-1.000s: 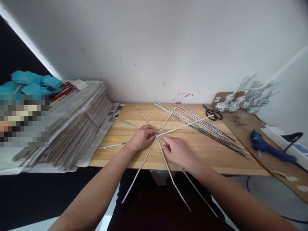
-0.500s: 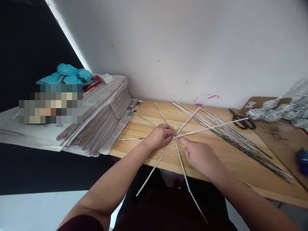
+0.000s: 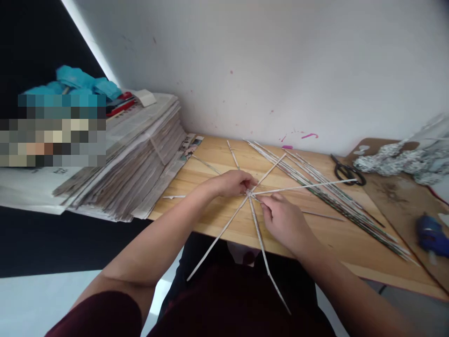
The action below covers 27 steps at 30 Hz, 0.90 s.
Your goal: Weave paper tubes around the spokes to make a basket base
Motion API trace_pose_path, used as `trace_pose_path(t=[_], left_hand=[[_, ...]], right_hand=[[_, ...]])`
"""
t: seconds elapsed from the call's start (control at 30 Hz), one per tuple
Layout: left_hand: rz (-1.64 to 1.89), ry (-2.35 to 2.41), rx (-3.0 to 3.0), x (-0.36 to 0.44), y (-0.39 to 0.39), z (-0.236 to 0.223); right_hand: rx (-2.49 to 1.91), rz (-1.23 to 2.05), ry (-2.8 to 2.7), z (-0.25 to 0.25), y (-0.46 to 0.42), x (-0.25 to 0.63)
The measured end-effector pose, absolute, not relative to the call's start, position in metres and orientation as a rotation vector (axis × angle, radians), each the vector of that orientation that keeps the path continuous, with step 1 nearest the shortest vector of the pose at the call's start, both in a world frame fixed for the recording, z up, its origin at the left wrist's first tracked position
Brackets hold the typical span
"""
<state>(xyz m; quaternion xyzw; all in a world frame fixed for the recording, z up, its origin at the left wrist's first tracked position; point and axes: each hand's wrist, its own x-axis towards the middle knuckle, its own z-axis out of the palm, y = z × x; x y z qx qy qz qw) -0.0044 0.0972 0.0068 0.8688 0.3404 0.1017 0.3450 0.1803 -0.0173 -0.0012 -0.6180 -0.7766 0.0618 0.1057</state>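
A star of several thin rolled-paper sticks (image 3: 251, 194) lies crossed on the wooden table (image 3: 224, 154), some spokes reaching past the front edge over my lap. My left hand (image 3: 229, 183) is closed, pinching the star at its crossing point from the left. From the right, my right hand (image 3: 282, 221) curls its fingers around a stick just beside the centre.
A tall stack of newspapers (image 3: 133, 154) fills the left side, with blue items (image 3: 80, 79) on top. A loose bundle of paper sticks (image 3: 333, 196) lies diagonally at right. Scissors (image 3: 345, 171), woven paper pieces (image 3: 396, 161) and a blue glue gun (image 3: 431, 231) sit far right.
The view has swung left and tilted. Both hands stay at the star's centre; my right hand has shifted slightly toward me along a stick.
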Motion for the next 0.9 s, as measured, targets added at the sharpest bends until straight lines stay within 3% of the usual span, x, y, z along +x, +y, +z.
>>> trace_pose_path(t=[0.2,0.43,0.9], left_hand=[[0.389,0.878,2.082,0.007,0.099,0.005],[0.214,1.016,2.224,0.031,0.095,0.004],[0.437,0.941,2.102,0.010,0.096,-0.002]], right_hand=[[-1.820,0.099,-2.279,-0.011,-0.020,0.181],[-1.733,-0.070,-2.366,-0.022,-0.019,0.184],[-1.901,0.111,-2.457,-0.004,-0.019,0.175]])
